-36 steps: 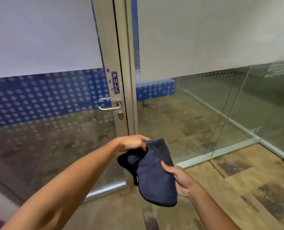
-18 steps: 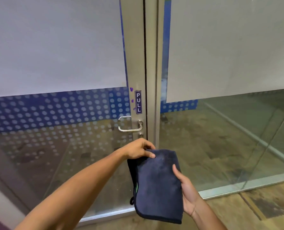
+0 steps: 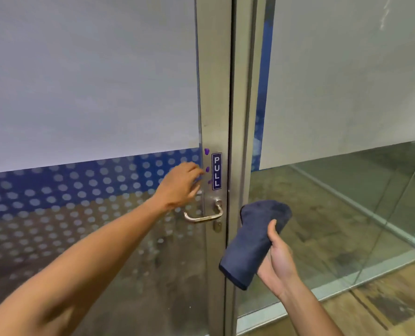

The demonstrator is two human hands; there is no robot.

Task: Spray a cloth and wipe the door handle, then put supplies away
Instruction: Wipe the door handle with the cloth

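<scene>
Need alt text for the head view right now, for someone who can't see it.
The right hand holds a folded dark blue cloth beside a glass door's metal handle. The empty left hand reaches toward the door frame just above the handle, near a PULL sticker.

Frosted film (image 3: pixel 87 76) covers the upper glass panels, with a blue dotted band (image 3: pixel 63 187) beneath. A metal frame (image 3: pixel 240 117) divides them. The floor (image 3: pixel 395 304) looks like worn wood-pattern vinyl, perhaps.
</scene>
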